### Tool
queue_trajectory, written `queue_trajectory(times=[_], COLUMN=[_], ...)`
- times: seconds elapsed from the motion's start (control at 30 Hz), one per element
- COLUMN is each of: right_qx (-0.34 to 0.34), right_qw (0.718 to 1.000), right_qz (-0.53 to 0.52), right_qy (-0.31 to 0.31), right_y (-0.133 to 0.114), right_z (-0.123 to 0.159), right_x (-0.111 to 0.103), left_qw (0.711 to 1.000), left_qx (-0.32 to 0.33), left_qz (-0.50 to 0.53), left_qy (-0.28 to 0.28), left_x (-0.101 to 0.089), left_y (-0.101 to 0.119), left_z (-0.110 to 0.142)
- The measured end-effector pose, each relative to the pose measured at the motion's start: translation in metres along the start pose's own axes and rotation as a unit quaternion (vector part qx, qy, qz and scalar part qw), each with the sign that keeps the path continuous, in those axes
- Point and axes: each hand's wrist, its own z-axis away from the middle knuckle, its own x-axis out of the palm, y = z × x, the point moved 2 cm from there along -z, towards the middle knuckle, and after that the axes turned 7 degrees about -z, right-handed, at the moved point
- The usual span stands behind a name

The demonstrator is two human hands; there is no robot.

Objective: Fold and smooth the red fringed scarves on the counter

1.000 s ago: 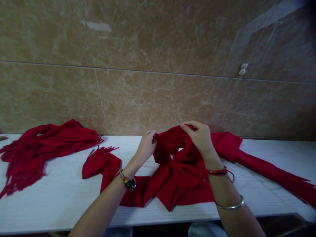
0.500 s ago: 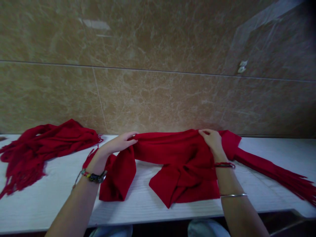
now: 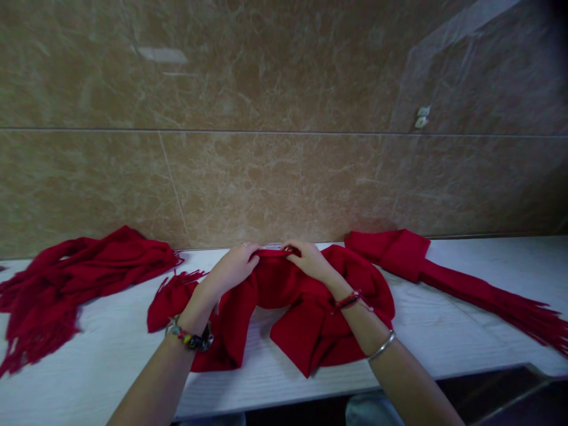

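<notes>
A long red fringed scarf [image 3: 310,319] lies bunched on the white table [image 3: 110,367], with one tasselled end trailing off to the right. My left hand [image 3: 233,269] and my right hand [image 3: 308,260] pinch its far edge close together, near the wall. Both hands have fingers closed on the cloth. The scarf's other fringed end [image 3: 171,296] lies just left of my left wrist.
A second red fringed scarf [image 3: 66,284] lies heaped at the table's far left. A brown marble-tiled wall [image 3: 284,177] rises right behind the table. The table's front edge [image 3: 310,393] runs near my forearms, with dark floor beyond at the lower right.
My hands had spread the scarf's edge wide apart half a second ago. They have now come together at the middle, gathering the cloth.
</notes>
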Motion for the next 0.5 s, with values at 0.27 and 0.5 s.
queue_trajectory(times=[0.27, 0.5], right_qx=[0.060, 0.105], right_qw=[0.959, 0.857], right_qz=[-0.200, -0.324], right_qy=[0.192, 0.388], right_y=[0.011, 0.030], right_z=[0.000, 0.017], right_x=[-0.049, -0.098], left_qw=[0.998, 0.989], left_qx=[0.005, -0.078], left_qz=[0.045, 0.123], left_qy=[0.039, 0.001], left_x=[0.020, 0.008], left_y=[-0.015, -0.045], left_z=[-0.003, 0.003])
